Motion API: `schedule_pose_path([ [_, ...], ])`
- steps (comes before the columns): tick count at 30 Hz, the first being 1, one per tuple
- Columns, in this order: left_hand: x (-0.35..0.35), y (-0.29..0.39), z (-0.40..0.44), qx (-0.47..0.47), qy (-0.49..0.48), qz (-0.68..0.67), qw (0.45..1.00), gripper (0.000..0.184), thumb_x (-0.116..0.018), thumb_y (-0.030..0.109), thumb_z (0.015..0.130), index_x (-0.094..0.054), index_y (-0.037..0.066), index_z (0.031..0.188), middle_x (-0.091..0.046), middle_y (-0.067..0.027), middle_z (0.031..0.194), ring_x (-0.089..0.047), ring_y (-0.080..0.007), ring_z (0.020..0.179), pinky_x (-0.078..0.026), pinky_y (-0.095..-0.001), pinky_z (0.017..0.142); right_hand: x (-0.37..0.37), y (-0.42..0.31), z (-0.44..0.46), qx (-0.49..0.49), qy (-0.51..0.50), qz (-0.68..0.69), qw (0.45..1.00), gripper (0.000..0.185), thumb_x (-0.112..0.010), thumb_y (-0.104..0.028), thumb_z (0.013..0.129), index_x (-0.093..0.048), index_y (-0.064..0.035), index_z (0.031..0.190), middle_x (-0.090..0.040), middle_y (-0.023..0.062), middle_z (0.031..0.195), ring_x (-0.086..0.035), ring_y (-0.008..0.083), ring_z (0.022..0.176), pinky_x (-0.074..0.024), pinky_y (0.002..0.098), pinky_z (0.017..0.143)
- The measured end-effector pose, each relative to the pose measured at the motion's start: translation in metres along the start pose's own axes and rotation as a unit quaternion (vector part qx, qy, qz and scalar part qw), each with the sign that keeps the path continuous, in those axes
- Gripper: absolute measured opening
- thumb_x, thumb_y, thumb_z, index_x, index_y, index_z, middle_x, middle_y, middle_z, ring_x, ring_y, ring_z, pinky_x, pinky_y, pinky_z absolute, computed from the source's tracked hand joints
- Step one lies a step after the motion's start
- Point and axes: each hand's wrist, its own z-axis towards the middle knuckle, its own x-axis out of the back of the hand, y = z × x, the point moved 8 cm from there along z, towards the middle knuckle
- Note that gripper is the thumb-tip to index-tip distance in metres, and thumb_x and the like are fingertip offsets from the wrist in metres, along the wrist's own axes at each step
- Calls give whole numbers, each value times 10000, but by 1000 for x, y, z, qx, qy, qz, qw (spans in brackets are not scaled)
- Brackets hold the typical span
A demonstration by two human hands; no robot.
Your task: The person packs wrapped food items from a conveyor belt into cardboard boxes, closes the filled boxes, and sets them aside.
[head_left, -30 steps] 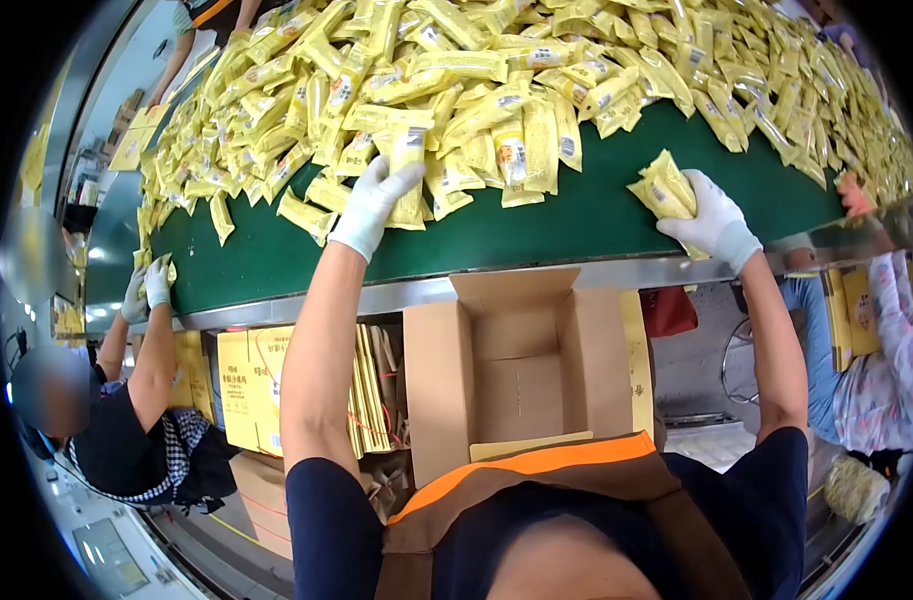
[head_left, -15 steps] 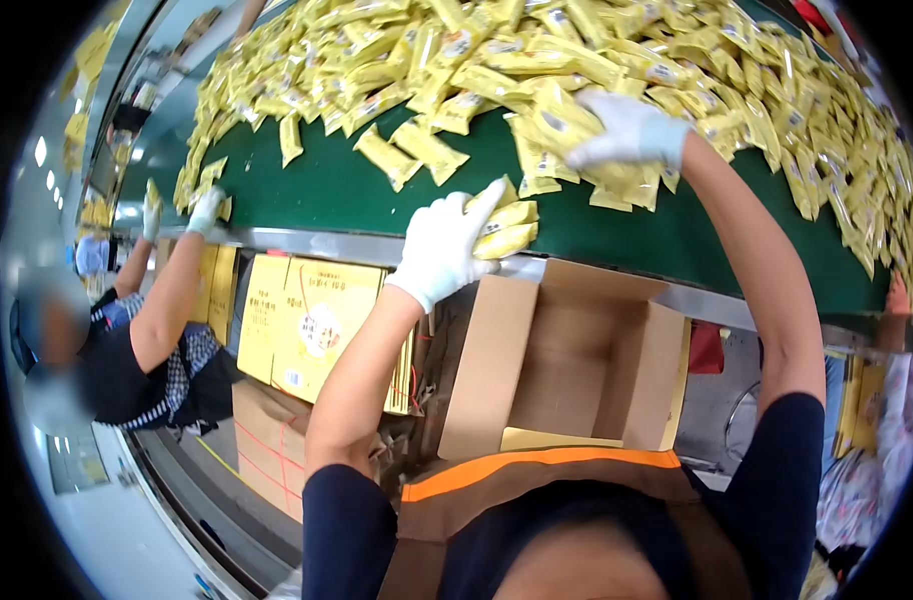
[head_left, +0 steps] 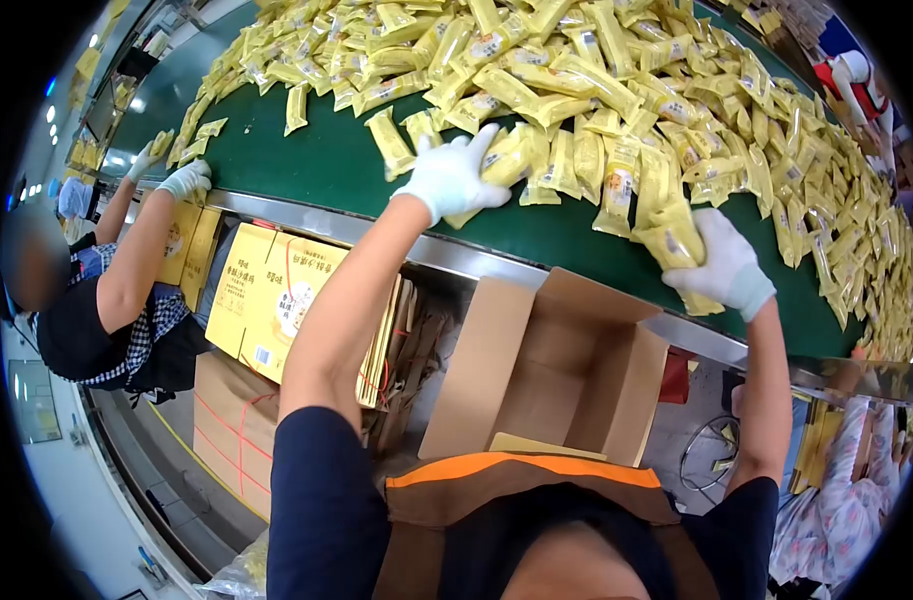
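Observation:
My left hand (head_left: 451,177), in a white glove, is at the near edge of a heap of yellow snack packets (head_left: 536,85). Its fingers and thumb are closed around a yellow packet (head_left: 511,155), and another sticks out beneath the palm. Farther right, my gloved right hand (head_left: 721,262) grips a yellow packet (head_left: 673,240) at the front of the belt; a further packet shows under the fingers. Below and between both hands stands an open cardboard box (head_left: 566,385) with its flaps spread; no packets show inside.
The green conveyor belt (head_left: 296,170) has a metal edge (head_left: 476,262) in front of the box. Folded yellow cartons (head_left: 261,290) and a strapped brown bundle (head_left: 231,420) stand at left. A co-worker (head_left: 126,310) handles packets there; another person's patterned sleeve (head_left: 841,500) is at lower right.
My left hand has moved up and left over the belt, and the packets it held by the box have shifted. My right hand has come down and right from the heap with a packet.

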Motion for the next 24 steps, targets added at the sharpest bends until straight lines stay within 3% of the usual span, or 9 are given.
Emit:
schedule_pose_path([
  [2, -5, -4, -32, -32, 48, 3, 998, 999, -675, 579, 661, -362, 135, 1500, -639, -184, 1148, -604, -332, 1106, -250, -579, 1086, -2, 28, -18, 9, 31, -25, 999, 848, -808, -486, 605, -521, -9, 1245, -550, 182, 1165, -543, 369, 1130, -457, 407, 972],
  [6, 3, -32, -76, 13, 21, -218, 976, 1069, -754, 535, 650, -322, 90, 1520, -580, -232, 1318, -557, -333, 1229, -303, -445, 1117, -21, 66, -40, -64, 17, 17, 998, 801, -811, -415, 626, -512, -12, 1249, -550, 175, 1159, -542, 355, 1135, -451, 408, 975],
  [9, 22, -68, -54, 75, 119, -454, 880, 888, -808, 327, 766, -378, -55, 1443, -658, -130, 1136, -658, -209, 975, -527, -333, 839, -30, 83, -41, -81, 48, 134, 987, 822, -809, -427, 648, -503, 0, 1280, -561, 189, 1194, -541, 353, 1168, -439, 406, 1001],
  [12, -2, -77, -8, 147, 57, -656, 738, 583, -765, 257, 845, -514, 15, 1312, -644, -68, 1110, -639, -178, 922, -522, -312, 783, -24, 82, -42, -53, 70, 119, 989, 809, -803, -499, 659, -545, 13, 1229, -568, 219, 1216, -543, 378, 1167, -438, 402, 1004],
  [14, -23, -81, 19, 144, 59, -609, 778, 589, -772, 257, 835, -524, 12, 1309, -637, -66, 1146, -619, -170, 979, -503, -308, 826, -8, 71, -56, 17, 192, -55, 980, 761, -787, -488, 643, -551, -22, 1197, -556, 172, 1226, -539, 357, 1155, -433, 417, 990],
  [18, -28, -66, -6, 67, 19, -390, 918, 592, -728, 282, 833, -540, -23, 1304, -656, -100, 1089, -594, -122, 932, -479, -266, 840, -6, 72, -76, 33, 212, -100, 972, 735, -774, -481, 613, -550, -53, 1167, -551, 146, 1187, -550, 326, 1090, -431, 425, 957],
  [19, -28, -47, -23, 58, -15, -331, 942, 686, -737, 336, 783, -531, -17, 1334, -658, -152, 1081, -602, -202, 979, -483, -319, 894, -10, 79, -79, 26, 208, -101, 973, 746, -772, -483, 614, -547, -55, 1182, -548, 147, 1205, -548, 327, 1101, -428, 425, 965],
  [20, -5, -13, -50, -74, 51, -1, 996, 814, -755, 387, 702, -507, 0, 1374, -630, -191, 1106, -564, -331, 1059, -460, -405, 962, -16, 86, -78, 20, 202, -99, 974, 757, -770, -485, 615, -543, -57, 1197, -545, 148, 1223, -547, 329, 1112, -426, 426, 972],
  [24, -11, 16, -71, -124, 82, 61, 987, 967, -782, 416, 609, -449, 17, 1424, -572, -187, 1166, -480, -417, 1141, -431, -455, 1002, -28, 95, -73, 16, 195, -91, 977, 804, -764, -489, 616, -527, -62, 1254, -528, 160, 1302, -535, 337, 1167, -413, 424, 1008],
])
